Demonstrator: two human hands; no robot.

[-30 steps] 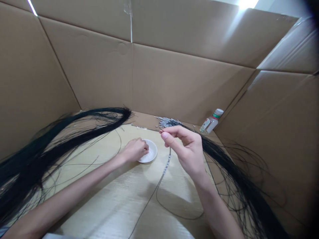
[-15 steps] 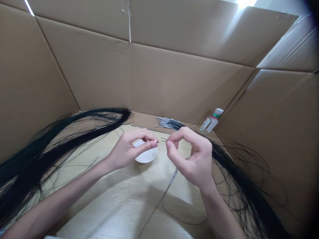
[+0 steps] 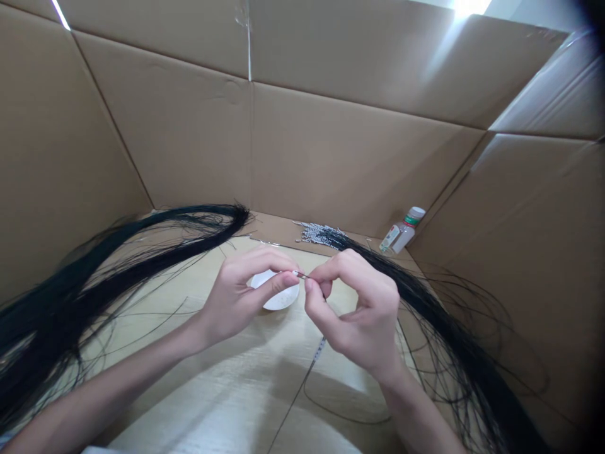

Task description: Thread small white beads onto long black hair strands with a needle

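Between thumb and forefinger, my left hand [image 3: 250, 287] pinches a tiny white bead [image 3: 295, 273] above a white bowl [image 3: 278, 299]. Close to its right, my right hand [image 3: 357, 309] pinches a dark cord [image 3: 295, 394] near its ends. Those cord ends meet the bead; whether they pass through its hole is too small to tell. Below my right hand a short row of white beads with dark marks [image 3: 319, 349] sits on the same cord, which runs down toward me and also loops to the right.
Loose dark strands [image 3: 127, 271] lie in a bundle on the left. Another bundle [image 3: 454, 334] on the right ends in beaded tips [image 3: 321, 234]. A clear bottle with a white cap [image 3: 403, 231] stands in the back right corner. Cardboard walls [image 3: 359, 157] enclose the pale tabletop [image 3: 222, 391].
My right hand has moved left, bringing the cord ends from a gap away up to the bead. The hanging beads shifted left and down with it. My left hand has barely moved.
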